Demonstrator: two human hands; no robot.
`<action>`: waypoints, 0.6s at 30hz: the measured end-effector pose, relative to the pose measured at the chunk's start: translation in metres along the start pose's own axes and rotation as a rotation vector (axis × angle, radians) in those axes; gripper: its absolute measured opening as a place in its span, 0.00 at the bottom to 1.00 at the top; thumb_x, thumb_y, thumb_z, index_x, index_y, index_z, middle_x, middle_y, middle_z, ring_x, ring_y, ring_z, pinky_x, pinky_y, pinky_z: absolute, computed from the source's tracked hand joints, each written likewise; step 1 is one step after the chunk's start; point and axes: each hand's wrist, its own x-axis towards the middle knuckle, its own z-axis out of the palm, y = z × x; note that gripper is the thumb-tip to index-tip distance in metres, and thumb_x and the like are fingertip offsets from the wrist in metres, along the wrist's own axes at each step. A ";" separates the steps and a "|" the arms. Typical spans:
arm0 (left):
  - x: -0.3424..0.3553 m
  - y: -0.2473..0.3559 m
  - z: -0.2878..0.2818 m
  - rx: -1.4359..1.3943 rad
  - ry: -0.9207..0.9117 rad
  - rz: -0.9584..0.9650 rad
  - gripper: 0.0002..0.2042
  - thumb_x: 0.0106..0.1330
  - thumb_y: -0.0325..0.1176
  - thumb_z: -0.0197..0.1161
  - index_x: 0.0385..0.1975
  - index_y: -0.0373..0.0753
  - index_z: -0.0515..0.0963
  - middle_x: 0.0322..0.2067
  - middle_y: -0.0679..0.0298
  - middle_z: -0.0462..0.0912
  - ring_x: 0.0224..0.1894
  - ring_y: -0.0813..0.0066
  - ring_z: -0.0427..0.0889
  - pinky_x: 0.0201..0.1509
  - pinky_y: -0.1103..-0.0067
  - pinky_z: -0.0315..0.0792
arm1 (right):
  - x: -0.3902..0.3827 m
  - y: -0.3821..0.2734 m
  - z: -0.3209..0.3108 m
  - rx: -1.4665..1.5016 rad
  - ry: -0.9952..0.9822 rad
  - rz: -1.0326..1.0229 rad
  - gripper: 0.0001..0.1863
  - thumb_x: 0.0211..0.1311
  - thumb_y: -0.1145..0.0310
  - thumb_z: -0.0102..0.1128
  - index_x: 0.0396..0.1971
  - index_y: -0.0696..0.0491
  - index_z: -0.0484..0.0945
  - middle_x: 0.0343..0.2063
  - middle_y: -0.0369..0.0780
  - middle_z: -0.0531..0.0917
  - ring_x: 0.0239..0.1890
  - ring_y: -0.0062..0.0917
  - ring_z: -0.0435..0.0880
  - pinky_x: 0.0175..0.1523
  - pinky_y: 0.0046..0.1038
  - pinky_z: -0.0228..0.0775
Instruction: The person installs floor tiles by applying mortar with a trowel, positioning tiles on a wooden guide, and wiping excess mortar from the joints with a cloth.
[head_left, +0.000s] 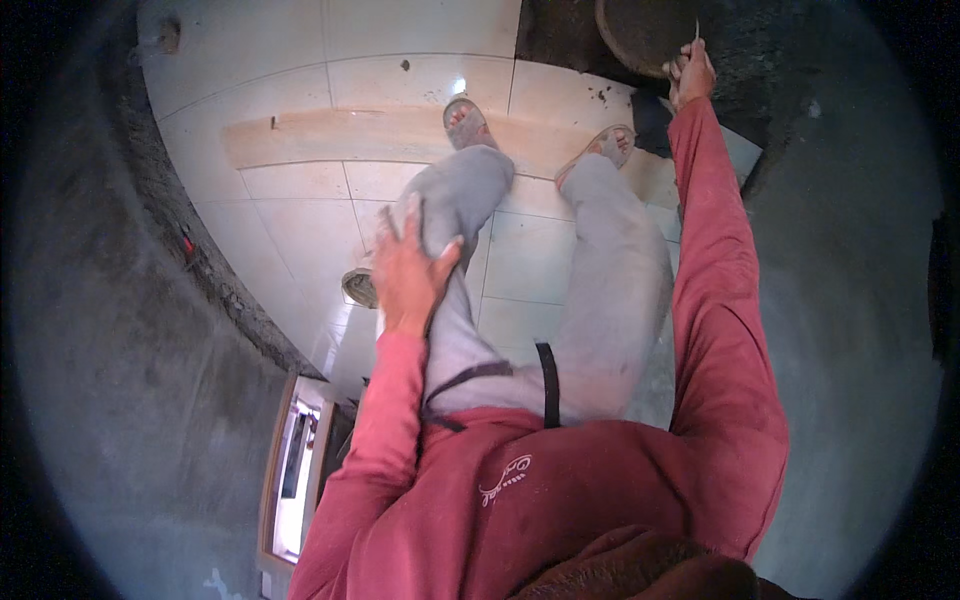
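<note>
My left hand point(408, 275) lies on my left thigh, its fingers spread and nothing in them. Far ahead at the right, my right arm is stretched out. My right hand point(692, 78) is closed beside the rim of a round, dark, shallow pan point(640, 45). A thin pale piece point(697, 30) sticks up from the fingers; its kind is too small to tell. Whether the fingers also grip the pan's rim I cannot tell. Partly hidden behind my left hand, a small round container point(358, 288) with a greyish inside stands on the floor.
Pale floor tiles point(260, 60) spread under my sandalled feet, with a brownish dusty band point(390, 130) across them. Dark, untiled ground point(560, 35) borders the tiles near the pan. Grey walls rise at left point(110, 330) and right point(850, 330). A framed opening point(290, 470) is at lower left.
</note>
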 end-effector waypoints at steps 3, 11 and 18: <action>-0.020 0.042 0.037 -0.103 0.009 0.028 0.41 0.58 0.51 0.74 0.72 0.46 0.68 0.71 0.36 0.62 0.69 0.35 0.67 0.71 0.57 0.65 | 0.056 0.025 -0.068 -0.156 -0.005 0.009 0.18 0.76 0.51 0.56 0.34 0.52 0.74 0.20 0.32 0.68 0.19 0.22 0.68 0.31 0.29 0.68; 0.018 0.070 0.036 -0.074 0.277 -0.004 0.39 0.61 0.44 0.72 0.71 0.34 0.66 0.73 0.38 0.59 0.74 0.38 0.60 0.76 0.53 0.55 | 0.056 -0.002 -0.056 -0.347 -0.305 -0.056 0.18 0.78 0.52 0.53 0.41 0.54 0.78 0.31 0.35 0.79 0.36 0.24 0.82 0.49 0.28 0.74; 0.041 0.066 0.088 -0.204 0.564 -0.041 0.42 0.67 0.43 0.66 0.75 0.28 0.55 0.77 0.45 0.54 0.79 0.51 0.52 0.81 0.59 0.43 | 0.064 -0.046 -0.046 -0.937 -0.488 -0.140 0.21 0.76 0.50 0.54 0.51 0.51 0.84 0.36 0.32 0.82 0.32 0.14 0.73 0.41 0.20 0.65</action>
